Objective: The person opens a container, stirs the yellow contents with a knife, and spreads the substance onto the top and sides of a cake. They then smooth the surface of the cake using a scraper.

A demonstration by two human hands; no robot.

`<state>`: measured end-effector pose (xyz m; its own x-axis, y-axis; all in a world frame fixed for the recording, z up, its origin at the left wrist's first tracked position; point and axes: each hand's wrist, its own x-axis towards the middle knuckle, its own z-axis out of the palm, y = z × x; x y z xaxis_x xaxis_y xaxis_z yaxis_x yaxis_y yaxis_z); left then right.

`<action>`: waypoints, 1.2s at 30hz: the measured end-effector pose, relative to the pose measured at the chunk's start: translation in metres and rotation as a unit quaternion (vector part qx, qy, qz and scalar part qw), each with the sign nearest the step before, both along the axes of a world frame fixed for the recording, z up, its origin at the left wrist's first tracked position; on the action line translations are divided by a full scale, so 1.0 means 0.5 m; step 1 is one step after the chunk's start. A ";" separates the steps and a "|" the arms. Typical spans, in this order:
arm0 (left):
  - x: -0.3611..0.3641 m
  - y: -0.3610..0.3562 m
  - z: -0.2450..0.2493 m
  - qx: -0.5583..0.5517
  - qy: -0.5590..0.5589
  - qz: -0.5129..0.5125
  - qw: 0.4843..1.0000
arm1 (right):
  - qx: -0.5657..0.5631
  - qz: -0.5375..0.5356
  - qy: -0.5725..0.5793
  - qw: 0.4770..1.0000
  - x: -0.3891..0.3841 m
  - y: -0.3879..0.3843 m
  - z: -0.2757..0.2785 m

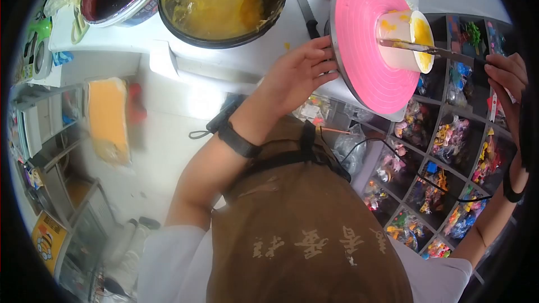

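Where LH (301,73) touches turntable (359,39), knife (304,4) lies adj.

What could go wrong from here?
1. The spatula in the right hand lies along the white cylindrical cake; a slight tilt or extra pressure could gouge its side.
2. The left hand is at the pink turntable's rim; a jerky turn could drag the coating against the blade.
3. The knife lies close to the left hand, which might bump it.
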<state>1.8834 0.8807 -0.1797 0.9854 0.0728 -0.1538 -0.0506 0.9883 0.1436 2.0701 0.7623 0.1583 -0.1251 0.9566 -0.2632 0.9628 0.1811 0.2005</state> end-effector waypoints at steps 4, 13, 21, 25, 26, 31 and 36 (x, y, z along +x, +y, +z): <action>0.007 -0.001 -0.016 -0.009 -0.015 0.001 1.000 | -0.026 -0.022 0.002 0.999 -0.004 -0.003 0.004; 0.012 -0.020 -0.024 -0.020 -0.034 -0.019 0.999 | 0.044 -0.141 0.101 0.984 -0.035 0.030 0.060; 0.004 -0.046 -0.033 -0.012 -0.040 -0.044 0.998 | 0.074 -0.207 0.255 0.942 -0.088 0.174 -0.041; 0.006 -0.057 -0.051 -0.027 -0.043 -0.038 0.998 | 0.112 -0.099 0.204 0.968 -0.014 0.211 -0.165; 0.005 -0.056 -0.048 -0.023 -0.040 -0.038 0.998 | 0.086 -0.136 0.209 0.965 -0.029 0.233 -0.177; -0.001 -0.052 -0.039 0.004 -0.044 -0.040 0.998 | -0.008 -0.101 0.140 0.985 -0.131 0.321 -0.236; -0.001 -0.045 -0.033 0.016 -0.054 -0.045 0.997 | -0.157 -0.298 0.226 0.914 -0.061 0.350 -0.226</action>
